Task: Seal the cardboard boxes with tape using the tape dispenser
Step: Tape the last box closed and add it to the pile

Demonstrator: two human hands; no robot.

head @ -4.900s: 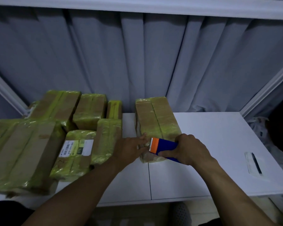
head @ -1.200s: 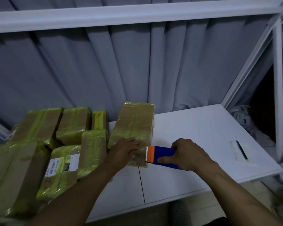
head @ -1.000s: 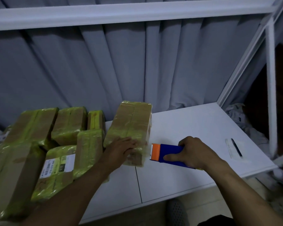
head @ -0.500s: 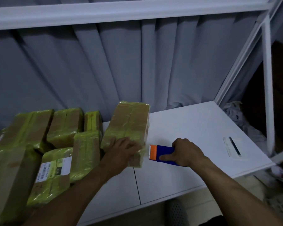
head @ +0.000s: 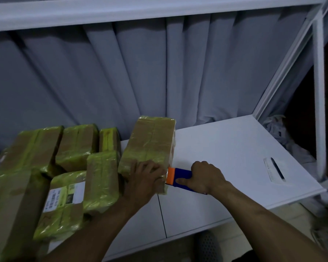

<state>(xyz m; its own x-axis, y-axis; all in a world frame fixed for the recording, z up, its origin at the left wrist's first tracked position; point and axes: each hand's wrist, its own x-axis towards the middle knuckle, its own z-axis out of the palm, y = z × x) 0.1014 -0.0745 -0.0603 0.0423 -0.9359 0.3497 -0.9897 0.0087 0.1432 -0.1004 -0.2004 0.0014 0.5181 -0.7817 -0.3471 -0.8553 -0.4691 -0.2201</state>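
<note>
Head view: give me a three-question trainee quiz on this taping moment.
1. True or false: the right hand grips the tape dispenser.
2. Pick one. The left hand: A presses on the near end of the box; B hangs in the air; C grips the dispenser.
3. What colour is the dispenser's end nearest the box?

Key: 1 true; 2 A; 3 orange.
</note>
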